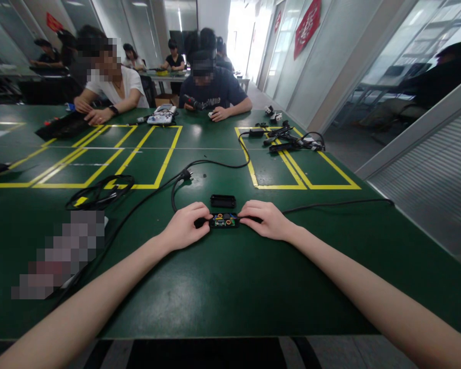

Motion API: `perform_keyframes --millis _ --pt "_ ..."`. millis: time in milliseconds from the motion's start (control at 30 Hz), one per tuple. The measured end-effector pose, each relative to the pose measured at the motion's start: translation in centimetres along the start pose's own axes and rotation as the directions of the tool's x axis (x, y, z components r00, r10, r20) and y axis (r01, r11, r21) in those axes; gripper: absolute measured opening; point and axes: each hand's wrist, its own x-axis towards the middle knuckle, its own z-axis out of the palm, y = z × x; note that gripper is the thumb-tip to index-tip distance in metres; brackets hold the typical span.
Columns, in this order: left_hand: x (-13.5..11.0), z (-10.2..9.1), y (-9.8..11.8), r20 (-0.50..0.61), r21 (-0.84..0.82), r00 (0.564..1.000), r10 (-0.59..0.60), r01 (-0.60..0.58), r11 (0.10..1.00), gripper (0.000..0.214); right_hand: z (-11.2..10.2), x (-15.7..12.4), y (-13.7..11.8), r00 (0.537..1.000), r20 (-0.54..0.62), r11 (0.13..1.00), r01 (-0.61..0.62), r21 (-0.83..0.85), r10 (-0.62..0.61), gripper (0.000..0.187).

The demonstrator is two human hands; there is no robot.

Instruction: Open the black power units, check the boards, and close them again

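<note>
A small open power adapter (223,220) with its circuit board showing lies on the green table (230,287) between my hands. My left hand (186,225) is curled and grips its left end, where a black cable leaves. My right hand (267,219) pinches its right end, where another black cable (330,205) runs off to the right. The adapter's black cover (223,201) lies just behind it, apart from both hands.
A coiled black cable (100,190) lies at the left. A plug (186,175) and its lead snake across the middle. More adapters and cables (288,141) sit in a yellow-taped box at the far right. Two people sit across the table, handling parts.
</note>
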Motion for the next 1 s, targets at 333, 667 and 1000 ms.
perform_keyframes --millis 333,667,1000 --pt "0.1 -0.2 0.2 0.027 0.147 0.997 0.071 -0.074 0.986 0.008 -0.8 0.4 -0.8 0.993 0.106 0.983 0.072 -0.166 -0.055 0.025" --pt "0.5 0.4 -0.3 -0.031 0.258 0.997 -0.069 0.075 0.963 0.065 1.9 0.4 0.8 0.909 -0.132 0.918 -0.398 0.001 0.394 0.032" --pt "0.1 0.8 -1.0 -0.036 0.217 0.999 0.007 0.001 0.976 0.055 2.2 1.2 0.1 0.74 -0.047 0.65 -0.557 0.517 0.671 0.025"
